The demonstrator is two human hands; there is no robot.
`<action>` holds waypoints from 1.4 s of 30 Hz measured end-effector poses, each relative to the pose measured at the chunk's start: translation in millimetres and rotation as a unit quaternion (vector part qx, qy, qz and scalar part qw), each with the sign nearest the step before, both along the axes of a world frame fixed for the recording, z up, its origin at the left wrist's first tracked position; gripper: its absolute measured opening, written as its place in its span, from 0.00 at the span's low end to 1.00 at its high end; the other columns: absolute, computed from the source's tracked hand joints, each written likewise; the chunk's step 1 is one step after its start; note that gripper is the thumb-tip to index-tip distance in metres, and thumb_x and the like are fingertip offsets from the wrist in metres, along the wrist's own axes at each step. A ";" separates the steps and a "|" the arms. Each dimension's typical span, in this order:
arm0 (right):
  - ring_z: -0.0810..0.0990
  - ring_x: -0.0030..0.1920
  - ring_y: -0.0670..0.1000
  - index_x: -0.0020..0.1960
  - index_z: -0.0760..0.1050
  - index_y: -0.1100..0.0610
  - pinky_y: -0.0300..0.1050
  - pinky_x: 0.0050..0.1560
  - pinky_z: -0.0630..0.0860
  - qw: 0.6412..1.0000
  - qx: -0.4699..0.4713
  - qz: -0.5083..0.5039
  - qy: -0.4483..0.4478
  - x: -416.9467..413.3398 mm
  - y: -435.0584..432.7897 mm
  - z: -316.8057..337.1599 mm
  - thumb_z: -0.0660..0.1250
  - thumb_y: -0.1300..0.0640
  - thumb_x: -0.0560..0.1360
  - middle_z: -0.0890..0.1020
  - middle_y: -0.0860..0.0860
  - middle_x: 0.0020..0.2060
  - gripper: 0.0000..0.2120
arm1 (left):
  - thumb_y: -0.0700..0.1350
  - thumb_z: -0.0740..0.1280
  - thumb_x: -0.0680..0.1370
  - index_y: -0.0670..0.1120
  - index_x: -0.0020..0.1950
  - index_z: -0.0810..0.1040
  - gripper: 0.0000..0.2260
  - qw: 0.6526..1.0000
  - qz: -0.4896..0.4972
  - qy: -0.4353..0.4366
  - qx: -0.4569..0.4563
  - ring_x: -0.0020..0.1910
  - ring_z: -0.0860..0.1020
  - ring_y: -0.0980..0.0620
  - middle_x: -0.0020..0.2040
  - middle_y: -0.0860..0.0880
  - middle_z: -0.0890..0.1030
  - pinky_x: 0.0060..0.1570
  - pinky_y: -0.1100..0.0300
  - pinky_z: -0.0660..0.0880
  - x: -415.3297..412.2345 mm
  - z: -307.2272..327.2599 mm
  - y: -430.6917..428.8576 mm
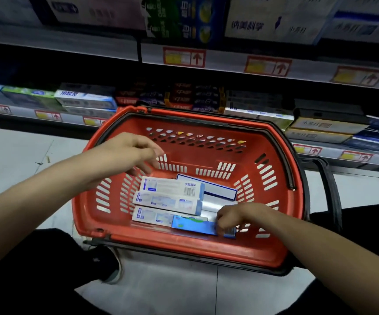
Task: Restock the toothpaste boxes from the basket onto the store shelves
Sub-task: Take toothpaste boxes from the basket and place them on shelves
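**Two hands reaching into a red basket of toothpaste boxes below store shelves**

Store shelves [229,64] ran beyond the far side of the basket, packed with rows of toothpaste cartons above red-and-yellow price tags. The red plastic basket [206,123] sat on the pale floor [13,151], its slotted walls open to view.

Inside the basket, from its left side to its middle, three long white boxes [172,186] lay flat side by side. A blue-edged box [215,188] lay behind them, nearer the basket's far wall.

The left hand [127,153] hung over the basket's left wall, fingers loosely spread and holding nothing. The right hand [231,215] was down inside the basket at its near wall. Its fingers were curled onto the right end of a blue box [190,225] that lay flat along that wall.

The boxes looked like light, stiff cardboard. They were probably glossy and a little slippery, and liable to dent at the corners if squeezed hard. A hold across the long narrow sides near the middle would likely carry one level. A pinch at one end, as here, would probably let the far end droop or swing.
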State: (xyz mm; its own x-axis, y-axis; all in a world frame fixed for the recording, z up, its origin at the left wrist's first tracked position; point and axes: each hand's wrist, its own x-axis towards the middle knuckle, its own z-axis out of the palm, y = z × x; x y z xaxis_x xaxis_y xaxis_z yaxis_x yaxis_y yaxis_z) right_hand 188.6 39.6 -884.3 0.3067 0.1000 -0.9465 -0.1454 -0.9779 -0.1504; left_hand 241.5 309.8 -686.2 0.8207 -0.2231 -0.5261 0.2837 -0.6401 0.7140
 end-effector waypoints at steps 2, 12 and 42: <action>0.80 0.53 0.58 0.63 0.77 0.61 0.50 0.48 0.78 1.000 0.012 -0.004 -0.002 -3.4 -1.9 -3.6 0.72 0.52 0.73 0.79 0.56 0.59 0.22 | 0.46 0.67 0.83 0.50 0.57 0.84 0.07 1.000 -0.006 -0.003 -0.003 0.46 0.86 0.52 0.47 0.50 0.88 0.41 0.62 0.77 0.3 -1.2 -1.1; 0.80 0.43 0.50 0.55 0.77 0.55 0.43 0.44 0.77 0.986 0.127 -0.088 -0.062 20.8 -6.6 46.8 0.83 0.57 0.69 0.81 0.51 0.47 0.19 | 0.46 0.67 0.84 0.51 0.56 0.84 0.06 1.000 -0.025 -0.003 0.006 0.48 0.86 0.51 0.47 0.50 0.88 0.43 0.61 0.77 4.6 -11.3 -3.8; 0.70 0.71 0.43 0.64 0.78 0.45 0.32 0.63 0.73 0.718 0.323 -0.087 -0.610 25.8 -29.6 212.2 0.78 0.68 0.70 0.71 0.46 0.68 0.28 | 0.61 0.74 0.75 0.42 0.55 0.87 0.23 0.986 -0.035 0.047 -0.154 0.50 0.85 0.41 0.51 0.40 0.87 0.56 0.50 0.78 26.9 -5.9 -17.0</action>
State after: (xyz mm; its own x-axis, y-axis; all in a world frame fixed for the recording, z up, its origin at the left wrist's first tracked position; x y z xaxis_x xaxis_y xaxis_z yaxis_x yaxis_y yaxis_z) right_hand 214.4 10.0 -672.1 0.9296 0.2565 0.2646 0.3684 -0.6298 -0.6839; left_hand 268.3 292.8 -692.2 0.7492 -0.4378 -0.4970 0.3203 -0.4173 0.8505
